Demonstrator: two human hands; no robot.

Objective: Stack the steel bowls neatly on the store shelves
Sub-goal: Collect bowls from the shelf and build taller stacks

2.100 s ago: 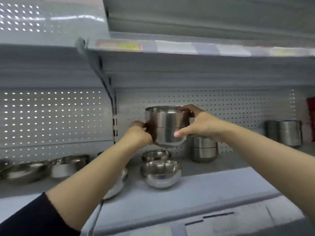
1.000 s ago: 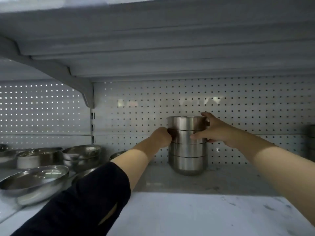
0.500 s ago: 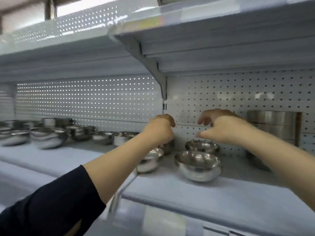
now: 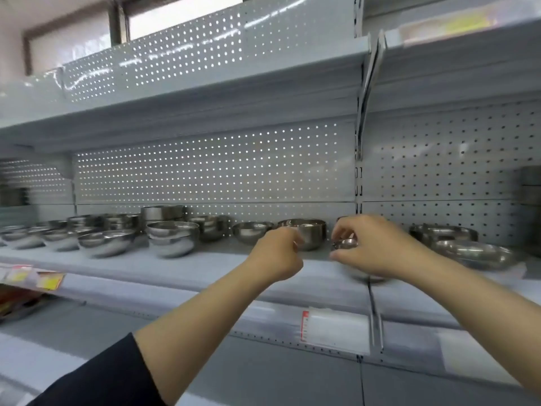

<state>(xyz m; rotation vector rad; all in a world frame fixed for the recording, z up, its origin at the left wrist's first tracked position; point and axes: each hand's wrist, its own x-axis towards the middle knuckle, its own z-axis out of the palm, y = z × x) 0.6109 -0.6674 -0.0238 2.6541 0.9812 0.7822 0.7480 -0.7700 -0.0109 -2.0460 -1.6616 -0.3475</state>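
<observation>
Both hands are up at the middle shelf (image 4: 181, 268), just right of centre in the frame. The right hand (image 4: 377, 250) has its fingers (image 4: 341, 230) curled over a small steel bowl (image 4: 345, 244) that sits low on the shelf, mostly hidden under the palm; it looks like a grip on the rim, though I can't see the far side. The left hand (image 4: 278, 253) hovers beside it with fingers curled in; whether they pinch anything I cannot tell. Just behind sits a deeper bowl (image 4: 307, 231), and a long row of loose bowls (image 4: 111, 241) runs off to the left of the frame, with a shallow pair (image 4: 468, 253) at the right and a tall finished stack (image 4: 530, 186) at the far right edge.

To do this step well, I'd say take the rim on opposite sides with both hands, lift straight up so it doesn't scrape its neighbours, and lower it squarely into a bowl of matching size so the rims sit level.
</observation>
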